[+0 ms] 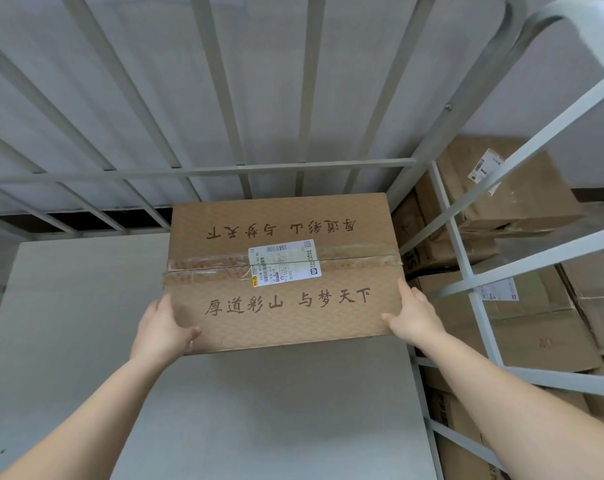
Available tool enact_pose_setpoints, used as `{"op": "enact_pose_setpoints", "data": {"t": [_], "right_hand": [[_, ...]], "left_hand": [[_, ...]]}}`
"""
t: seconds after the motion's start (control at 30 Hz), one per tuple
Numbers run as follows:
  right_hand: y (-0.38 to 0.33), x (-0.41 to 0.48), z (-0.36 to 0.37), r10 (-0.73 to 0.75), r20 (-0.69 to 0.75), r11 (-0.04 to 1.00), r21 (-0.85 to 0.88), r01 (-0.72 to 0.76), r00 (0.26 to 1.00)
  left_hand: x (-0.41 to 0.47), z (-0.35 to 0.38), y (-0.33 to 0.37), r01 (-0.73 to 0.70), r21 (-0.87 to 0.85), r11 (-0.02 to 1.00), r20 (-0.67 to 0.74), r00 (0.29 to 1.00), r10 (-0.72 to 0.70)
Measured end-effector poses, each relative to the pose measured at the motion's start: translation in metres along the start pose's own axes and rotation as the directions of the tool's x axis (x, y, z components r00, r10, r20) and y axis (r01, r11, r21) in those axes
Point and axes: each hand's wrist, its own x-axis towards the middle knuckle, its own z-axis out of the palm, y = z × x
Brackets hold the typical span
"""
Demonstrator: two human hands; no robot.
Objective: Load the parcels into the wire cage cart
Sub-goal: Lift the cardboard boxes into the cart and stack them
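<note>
A brown cardboard parcel (283, 271) with printed characters, clear tape and a white shipping label sits inside the wire cage cart (238, 168), in its far right corner against the barred back wall. My left hand (162, 327) grips the parcel's near left corner, thumb on top. My right hand (414, 313) grips the near right corner, thumb on top as well. Whether the parcel rests on the cart's grey floor (86, 323) or hangs just above it, I cannot tell.
Several more cardboard parcels (508, 188) are stacked outside the cart on the right, seen through its barred side wall (466, 265). The cart floor left of and in front of the held parcel is bare grey board. A pale wall lies behind the back bars.
</note>
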Motion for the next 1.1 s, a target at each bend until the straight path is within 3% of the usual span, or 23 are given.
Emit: {"op": "enact_pose_setpoints", "data": {"t": [0.2, 0.4, 0.63, 0.83, 1.1], "right_hand": [[-0.008, -0.057, -0.03, -0.102, 0.023, 0.994, -0.048, 0.103, 0.995], [-0.023, -0.12, -0.091, -0.169, 0.06, 0.961, -0.212, 0.178, 0.984], [-0.035, -0.212, -0.155, -0.307, -0.053, 0.917, -0.285, 0.28, 0.95], [-0.026, -0.308, -0.189, -0.375, -0.185, 0.903, -0.294, 0.313, 0.908], [0.02, -0.443, -0.223, -0.366, -0.35, 0.93, -0.162, 0.329, 0.862]], "left_hand": [[-0.056, -0.042, 0.046, -0.08, 0.125, 0.989, 0.117, 0.991, 0.065], [-0.123, -0.087, 0.089, -0.209, 0.209, 0.955, 0.148, 0.972, 0.18], [-0.207, -0.134, 0.131, -0.391, 0.43, 0.814, 0.109, 0.917, 0.384], [-0.28, -0.165, 0.148, -0.518, 0.585, 0.624, 0.066, 0.797, 0.6], [-0.392, -0.198, 0.166, -0.658, 0.605, 0.449, 0.055, 0.597, 0.801]]}}
